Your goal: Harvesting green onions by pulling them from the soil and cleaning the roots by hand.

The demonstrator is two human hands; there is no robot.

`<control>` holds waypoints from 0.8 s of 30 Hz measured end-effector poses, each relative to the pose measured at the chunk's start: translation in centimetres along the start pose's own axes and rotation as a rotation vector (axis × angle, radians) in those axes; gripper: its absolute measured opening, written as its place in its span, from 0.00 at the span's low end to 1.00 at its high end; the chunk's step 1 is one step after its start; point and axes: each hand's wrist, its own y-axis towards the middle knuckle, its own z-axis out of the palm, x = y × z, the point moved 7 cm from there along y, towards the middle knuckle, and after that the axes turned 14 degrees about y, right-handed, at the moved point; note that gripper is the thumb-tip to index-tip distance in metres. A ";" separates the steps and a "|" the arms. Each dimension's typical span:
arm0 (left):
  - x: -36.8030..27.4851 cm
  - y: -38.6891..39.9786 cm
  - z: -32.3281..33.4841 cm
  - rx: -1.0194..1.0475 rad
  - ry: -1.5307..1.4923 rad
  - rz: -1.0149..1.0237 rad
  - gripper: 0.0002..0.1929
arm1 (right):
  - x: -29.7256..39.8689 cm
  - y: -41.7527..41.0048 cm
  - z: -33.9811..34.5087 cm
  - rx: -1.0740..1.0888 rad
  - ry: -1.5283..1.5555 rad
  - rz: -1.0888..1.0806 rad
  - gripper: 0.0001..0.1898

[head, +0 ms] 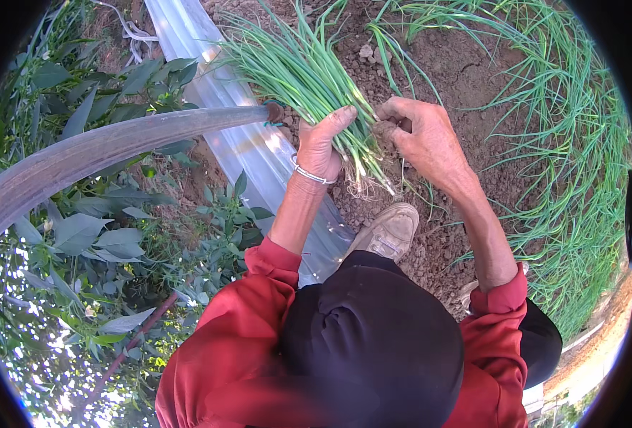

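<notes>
My left hand (324,139), with a metal bangle at the wrist, is closed around a thick bunch of green onions (305,80). The green tops point to the upper left; the pale root ends with fine hairy roots hang at the lower right. At the right edge of the bunch is my right hand (423,136), its thumb and fingers pinching together near the stem bases. Soil shows around its fingertips, and whether they hold a stem cannot be told.
Growing green onions (567,160) curve along the right over brown soil (465,80). Clear plastic sheeting (241,128) runs diagonally on the left, crossed by a wooden pole or handle (134,131). Leafy plants (80,235) fill the left side. My shoe (388,230) stands below the roots.
</notes>
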 end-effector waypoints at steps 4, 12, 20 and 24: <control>-0.1 -0.7 0.0 0.010 -0.024 0.009 0.17 | -0.1 -0.7 0.1 -0.016 0.092 0.050 0.09; 0.6 -1.3 -0.1 0.017 0.127 0.093 0.17 | 0.9 -1.6 -0.5 -0.088 -0.354 -0.203 0.06; -0.3 -0.7 -2.5 -0.084 0.085 0.095 0.20 | -2.9 -2.2 -11.5 -0.668 0.459 -0.267 0.06; 0.8 -0.3 -1.5 -0.067 0.033 0.116 0.20 | -13.0 1.0 -12.3 -0.651 0.080 0.024 0.10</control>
